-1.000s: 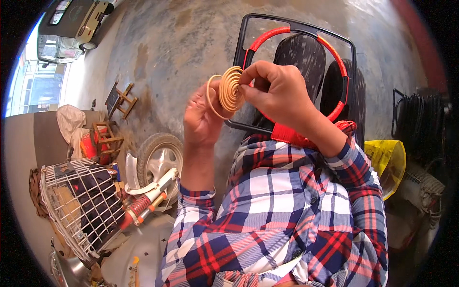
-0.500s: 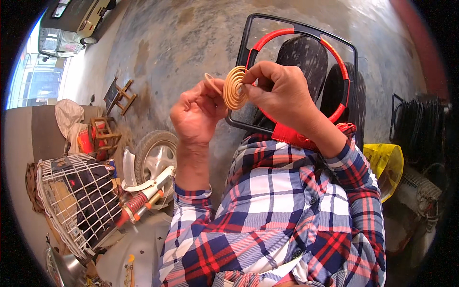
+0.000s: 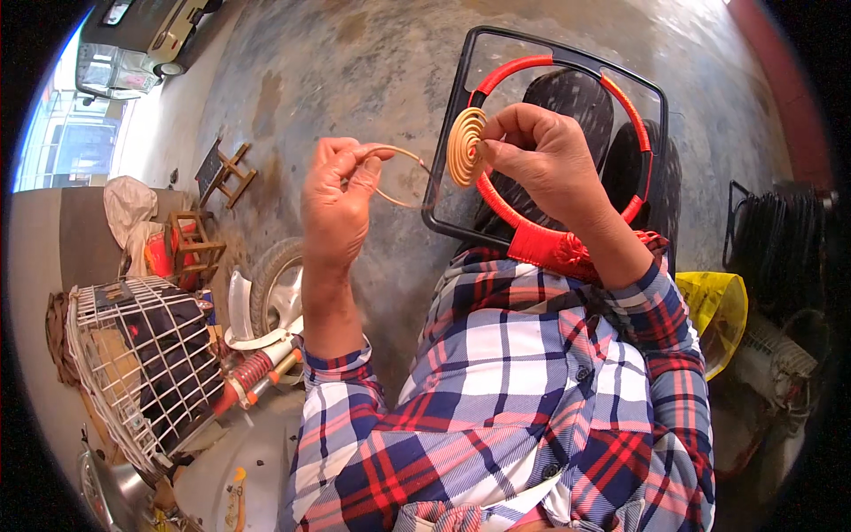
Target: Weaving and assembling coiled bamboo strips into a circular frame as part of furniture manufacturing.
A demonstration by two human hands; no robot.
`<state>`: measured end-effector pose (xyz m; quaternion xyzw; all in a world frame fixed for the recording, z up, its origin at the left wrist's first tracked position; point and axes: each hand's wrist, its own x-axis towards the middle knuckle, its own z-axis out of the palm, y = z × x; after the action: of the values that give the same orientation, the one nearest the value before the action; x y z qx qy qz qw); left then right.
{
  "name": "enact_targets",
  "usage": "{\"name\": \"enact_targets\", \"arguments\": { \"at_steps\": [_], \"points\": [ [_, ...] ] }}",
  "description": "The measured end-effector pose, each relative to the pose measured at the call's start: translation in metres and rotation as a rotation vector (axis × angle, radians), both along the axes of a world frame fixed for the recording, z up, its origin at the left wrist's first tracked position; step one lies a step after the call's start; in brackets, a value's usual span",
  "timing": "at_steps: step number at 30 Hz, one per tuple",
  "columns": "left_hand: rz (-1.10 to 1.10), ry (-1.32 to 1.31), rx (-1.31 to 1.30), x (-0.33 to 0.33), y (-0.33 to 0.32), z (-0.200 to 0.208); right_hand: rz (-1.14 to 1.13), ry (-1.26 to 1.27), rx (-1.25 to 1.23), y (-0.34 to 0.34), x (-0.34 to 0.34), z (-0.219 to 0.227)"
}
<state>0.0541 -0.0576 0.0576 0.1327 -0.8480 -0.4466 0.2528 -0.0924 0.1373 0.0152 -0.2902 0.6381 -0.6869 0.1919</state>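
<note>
My right hand (image 3: 542, 158) pinches the edge of a flat, tan spiral coil (image 3: 465, 146), held up over my lap. A thin tan loop (image 3: 403, 152) is pinched between the thumb and fingers of my left hand (image 3: 341, 191), apart from the coil's face. Whether the loop and coil are one strand I cannot make out. Behind them a black rectangular frame (image 3: 454, 99) with a round inner ring rests on my legs. Red wrapping (image 3: 511, 73) covers stretches of the ring, and a bundle of red cord (image 3: 551, 253) gathers at its near side.
To my left stand a white wire basket (image 3: 146, 355), a wheel (image 3: 277, 288) and a red-spring shock absorber (image 3: 253, 372). Small wooden stools (image 3: 235, 175) are farther off, with a vehicle (image 3: 142, 44) beyond. A yellow bag (image 3: 714, 315) is at my right.
My hands have moved apart. The left has gone left with the loop, which now shows larger; the right has shifted slightly right with the coil.
</note>
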Motion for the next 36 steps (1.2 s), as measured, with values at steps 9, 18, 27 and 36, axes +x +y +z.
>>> {"name": "enact_targets", "arguments": {
  "at_steps": [9, 18, 27, 36],
  "points": [
    [0.199, -0.151, 0.321, 0.012, -0.013, 0.009, 0.038, -0.114, -0.016, 0.006, -0.005, 0.0],
    [0.255, -0.16, 0.494, 0.018, -0.024, 0.0, 0.003, -0.148, -0.052, 0.006, -0.011, 0.009],
    [0.279, -0.174, 0.502, 0.017, -0.023, -0.008, 0.045, -0.212, -0.058, 0.005, -0.015, -0.001],
    [0.092, -0.113, 0.855, 0.018, -0.022, -0.029, 0.066, -0.255, -0.008, 0.003, -0.015, -0.004]
  ]
}}
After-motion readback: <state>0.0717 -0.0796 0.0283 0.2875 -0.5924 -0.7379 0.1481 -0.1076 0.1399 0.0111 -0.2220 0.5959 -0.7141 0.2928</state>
